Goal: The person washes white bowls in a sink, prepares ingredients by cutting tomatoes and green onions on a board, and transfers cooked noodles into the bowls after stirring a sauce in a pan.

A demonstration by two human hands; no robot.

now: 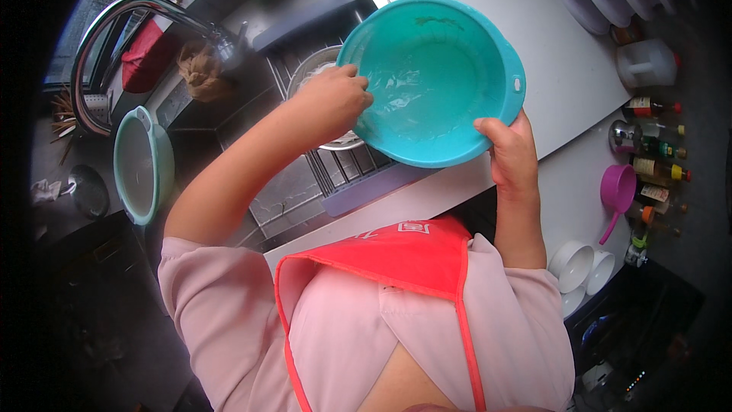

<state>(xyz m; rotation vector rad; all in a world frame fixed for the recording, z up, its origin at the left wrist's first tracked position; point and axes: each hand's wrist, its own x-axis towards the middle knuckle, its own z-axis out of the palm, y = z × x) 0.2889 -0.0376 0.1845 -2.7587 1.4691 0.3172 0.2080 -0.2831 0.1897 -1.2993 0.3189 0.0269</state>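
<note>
A turquoise plastic basin [452, 86] is tilted toward the left, with a wet, shiny film and a dark smear on its inner surface. My right hand [509, 146] grips its lower right rim, thumb on top. At the basin's left edge, my left hand [337, 97] has its fingers curled over or against the rim; whether they pinch anything is hidden. Below that edge sits a round metal bowl [300, 70] holding pale, shredded-looking contents, partly covered by my left hand and the basin. It rests on a wire rack [337, 171] across the sink [280, 194].
A chrome faucet [137, 0] arches over the sink at upper left. Beside the sink stands a pale green strainer basin [137, 166]. Along the right lie bottles [657, 169], a magenta ladle [617, 189] and white bowls [572, 266]. A white counter [549, 68] extends rightward.
</note>
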